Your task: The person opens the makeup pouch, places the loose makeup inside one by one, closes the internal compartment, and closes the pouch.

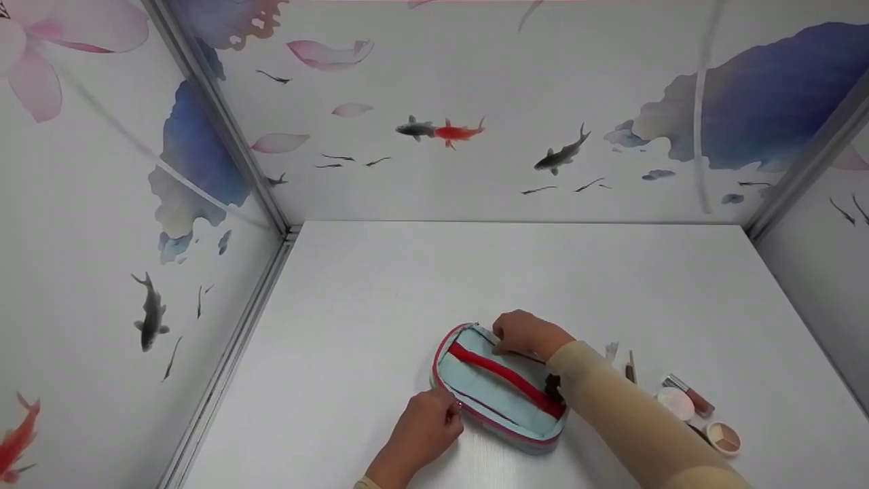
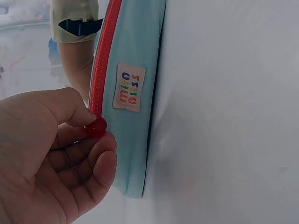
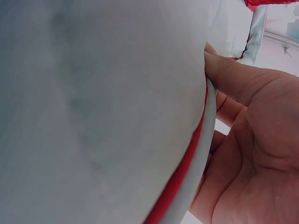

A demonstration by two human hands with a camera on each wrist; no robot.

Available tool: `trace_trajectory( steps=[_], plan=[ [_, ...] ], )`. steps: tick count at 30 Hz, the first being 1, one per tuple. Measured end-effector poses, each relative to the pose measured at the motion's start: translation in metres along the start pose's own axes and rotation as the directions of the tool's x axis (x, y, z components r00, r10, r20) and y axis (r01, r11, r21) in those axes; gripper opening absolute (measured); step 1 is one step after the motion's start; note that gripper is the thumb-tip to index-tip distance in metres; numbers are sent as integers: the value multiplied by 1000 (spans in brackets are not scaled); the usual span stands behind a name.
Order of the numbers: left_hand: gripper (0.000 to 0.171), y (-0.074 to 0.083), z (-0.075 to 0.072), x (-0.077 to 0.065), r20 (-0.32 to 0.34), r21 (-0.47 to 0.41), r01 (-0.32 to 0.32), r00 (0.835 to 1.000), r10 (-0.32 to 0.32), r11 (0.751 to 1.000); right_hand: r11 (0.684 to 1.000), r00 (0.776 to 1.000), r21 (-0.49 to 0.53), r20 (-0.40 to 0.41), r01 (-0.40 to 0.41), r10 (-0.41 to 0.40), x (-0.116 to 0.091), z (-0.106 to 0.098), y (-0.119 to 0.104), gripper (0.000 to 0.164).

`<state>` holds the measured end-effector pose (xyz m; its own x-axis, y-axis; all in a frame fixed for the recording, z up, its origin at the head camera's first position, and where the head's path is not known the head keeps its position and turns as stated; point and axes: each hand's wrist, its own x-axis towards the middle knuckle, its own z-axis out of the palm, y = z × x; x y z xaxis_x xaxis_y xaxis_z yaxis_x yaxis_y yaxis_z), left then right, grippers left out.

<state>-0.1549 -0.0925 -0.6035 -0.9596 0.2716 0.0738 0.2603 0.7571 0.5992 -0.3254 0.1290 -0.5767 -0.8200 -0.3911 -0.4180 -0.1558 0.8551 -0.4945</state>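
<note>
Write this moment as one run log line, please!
Left hand: pinches glossy red zipper pull | Right hand: grips far edge of soft light-blue oval zip pouch | Right of pouch: round beige makeup palette on white tabletop

closed in by a white back wall (image 1: 441,197), a white left wall (image 1: 81,204) and — only partly visible — a right wall (image 1: 821,272). decorated with pink petals (image 1: 329,59), blue blots (image 1: 774,95), dark fish (image 1: 561,159) and red fish (image 1: 455,132). bordered at the corners with grey metal strips (image 1: 225,122). furnished below with a flat white table surface (image 1: 353,292), reaching to the back wall. lit softly, with pale streaks (image 1: 702,102) — similar to reflections — on the back wall and the left wall.
</note>
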Motion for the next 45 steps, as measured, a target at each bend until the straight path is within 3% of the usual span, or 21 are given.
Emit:
trace_trajectory(
  steps=[7, 16, 21, 30, 35, 37, 45],
  plan=[
    [20, 8, 9, -1, -30, 12, -58, 998, 58, 998, 999, 999, -31, -8, 44, -44, 1, 2, -1, 14],
    [16, 16, 19, -2, -14, -25, -29, 1000, 28, 999, 1000, 999, 8, -36, 24, -23, 2, 8, 3, 14],
    [16, 18, 24, -7, -11, -53, -26, 1000, 26, 998, 1000, 1000, 27, -29, -7, 8, 1, 9, 4, 23],
    [17, 20, 24, -4, -62, -8, -30, 998, 30, 1000, 997, 998, 67, -50, -42, 45, 1, 4, 4, 34],
    [22, 21, 21, -2, -109, 19, -52, 993, 53, 998, 1000, 998, 1, -60, 12, -12, 9, 4, 7, 16],
    [22, 21, 20, -1, -113, 14, -49, 992, 50, 999, 1000, 998, -12, -62, 19, -20, 11, 5, 8, 17],
    [20, 21, 20, 0, -86, -2, -18, 996, 18, 1000, 998, 997, 57, -67, -31, 35, 8, 3, 8, 15]
  ],
)
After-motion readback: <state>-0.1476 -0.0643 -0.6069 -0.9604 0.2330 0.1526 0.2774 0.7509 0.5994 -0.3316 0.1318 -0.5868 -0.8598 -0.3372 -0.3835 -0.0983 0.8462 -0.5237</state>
